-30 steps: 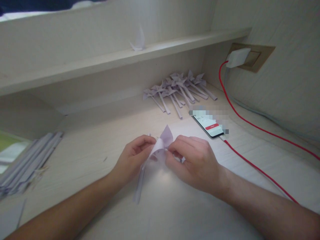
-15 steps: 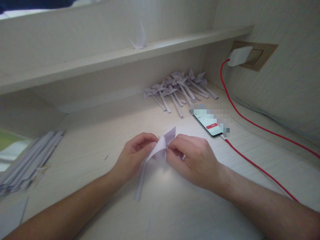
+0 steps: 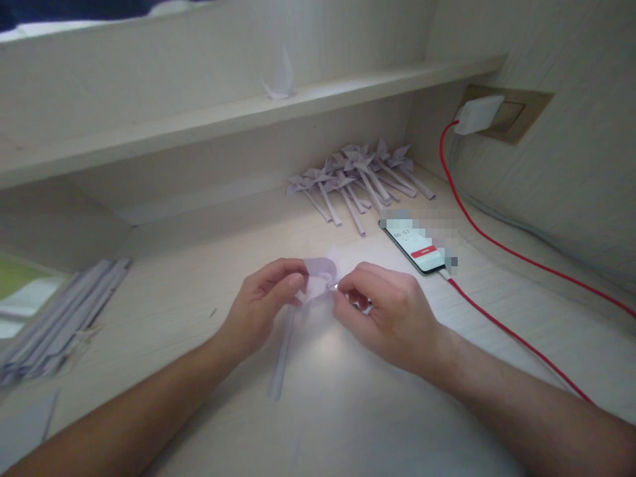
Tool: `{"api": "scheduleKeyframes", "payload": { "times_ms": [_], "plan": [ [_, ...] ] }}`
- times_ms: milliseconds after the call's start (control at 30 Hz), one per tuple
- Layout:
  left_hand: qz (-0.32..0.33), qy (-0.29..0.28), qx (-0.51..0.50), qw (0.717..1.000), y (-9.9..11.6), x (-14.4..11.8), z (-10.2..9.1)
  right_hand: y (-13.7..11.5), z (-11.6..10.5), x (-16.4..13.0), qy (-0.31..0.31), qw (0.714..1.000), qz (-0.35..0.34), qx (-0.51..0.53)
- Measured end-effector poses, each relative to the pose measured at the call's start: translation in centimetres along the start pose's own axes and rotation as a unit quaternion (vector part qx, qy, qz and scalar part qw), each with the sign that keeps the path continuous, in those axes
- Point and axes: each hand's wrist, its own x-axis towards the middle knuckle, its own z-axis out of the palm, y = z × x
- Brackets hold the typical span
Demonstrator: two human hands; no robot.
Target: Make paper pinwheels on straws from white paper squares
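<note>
On pale desk (image 3: 348,411), paper pinwheel (image 3: 318,275) pinched between both hands' fingers (image 3: 293,281)

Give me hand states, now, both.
Left hand: closed, fingers pinching the paper pinwheel at its head.
Right hand: closed, fingertips pinching the same pinwheel at its centre.

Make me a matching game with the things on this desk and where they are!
Things:
1. phone
2. charger
3. pile of paper pinwheels
4. paper pinwheel

Places:
A. plugged into the wall socket
B. between the fingers of the left hand and right hand
C. flat on the desk, on a red cable
D. at the back of the desk, under the shelf

Pairs: 1-C, 2-A, 3-D, 4-B
</note>
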Motion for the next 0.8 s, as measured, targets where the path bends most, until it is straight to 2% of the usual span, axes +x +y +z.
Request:
{"api": "scheduleKeyframes", "payload": {
  "times_ms": [200, 333, 433, 567, 667, 800],
  "plan": [
    [-0.016, 0.008, 0.0, 1.0, -0.2, -0.1, 0.4, 0.3, 0.1, 0.0, 0.003, 1.0, 0.006, 0.005],
    [-0.007, 0.018, -0.036, 0.999, -0.4, -0.1, 0.2, 0.2, 0.0, 0.0, 0.009, 1.0, -0.005, 0.012],
    [-0.013, 0.037, -0.07, 0.997, -0.7, -0.1, 0.1, 0.2, 0.0, 0.0, 0.019, 1.0, -0.02, 0.005],
    [-0.032, 0.06, -0.063, 0.996, -0.6, 0.2, 0.2, 0.4, -0.2, 0.0, 0.034, 0.999, -0.036, -0.003],
    [-0.012, 0.048, -0.052, 0.997, 0.8, 1.4, 0.1, 0.3, -0.8, 0.9, 0.04, 0.997, -0.063, 0.0],
    [0.062, 0.031, -0.047, 0.997, 4.3, 3.9, -0.1, -1.1, -2.9, 4.0, 0.051, 0.992, -0.117, -0.023]
  ]
}}
